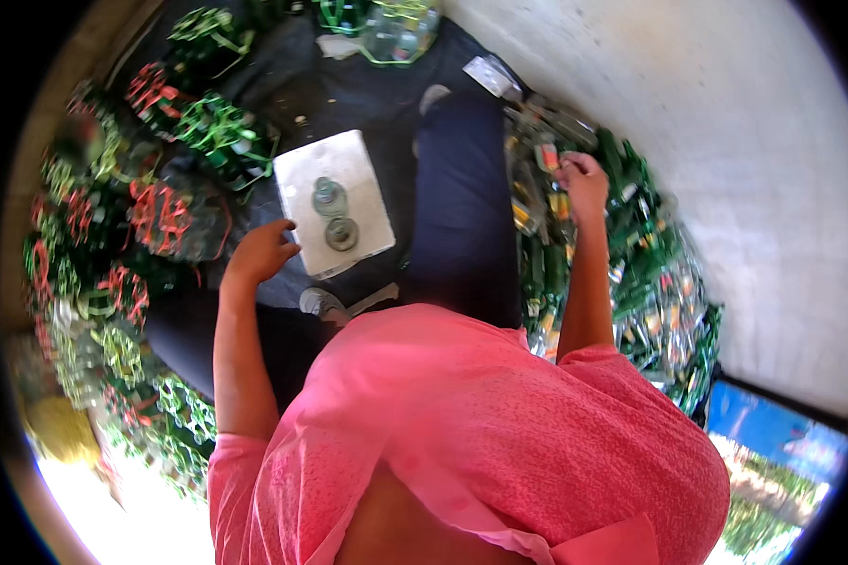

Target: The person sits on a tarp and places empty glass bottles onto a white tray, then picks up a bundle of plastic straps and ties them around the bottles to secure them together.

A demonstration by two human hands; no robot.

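Observation:
Two clear glass bottles, a farther one and a nearer one, are upright on a white, block-like slab in front of me. My left hand is at the slab's left edge, fingers apart, with nothing in it. Over to the right, my right hand is above a heap of loose glass bottles, its fingers bent together. Close to those fingertips lies a clear bottle with an orange-red label; whether I grip it cannot be told.
Bundles of bottles tied with red strapping and green strapping crowd the left side. More bundles stand at the far end. Dark sheeting covers the floor. A pale wall borders the heap on the right.

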